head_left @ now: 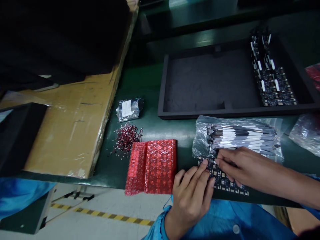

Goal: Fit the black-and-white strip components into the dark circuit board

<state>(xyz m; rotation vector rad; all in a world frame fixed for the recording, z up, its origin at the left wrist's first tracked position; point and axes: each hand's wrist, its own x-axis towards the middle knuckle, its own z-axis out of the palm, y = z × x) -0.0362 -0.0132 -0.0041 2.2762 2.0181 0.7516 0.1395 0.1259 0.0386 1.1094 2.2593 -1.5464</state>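
Observation:
A dark circuit board panel (225, 181) lies at the table's front edge. My left hand (193, 193) rests on its left end, fingers spread and a fingertip pressing near the top corner. From the right, my right hand (235, 165) reaches over the same panel, thumb and forefinger pinched on a small pale piece at its upper edge; the piece is too small to name. Just behind my hands, an open clear bag (201, 133) holds many flat cables with white strips (247, 136). To the left lies a red bubble-wrap pack (161, 166).
A black foam tray (161, 86) stands behind, with rows of circuit boards (277, 86) at its right. A pile of small red and black wires (127, 136) and a silvery packet (128, 109) lie left. Plastic-wrapped cardboard (72, 123) covers the far left; more clear bags lie right.

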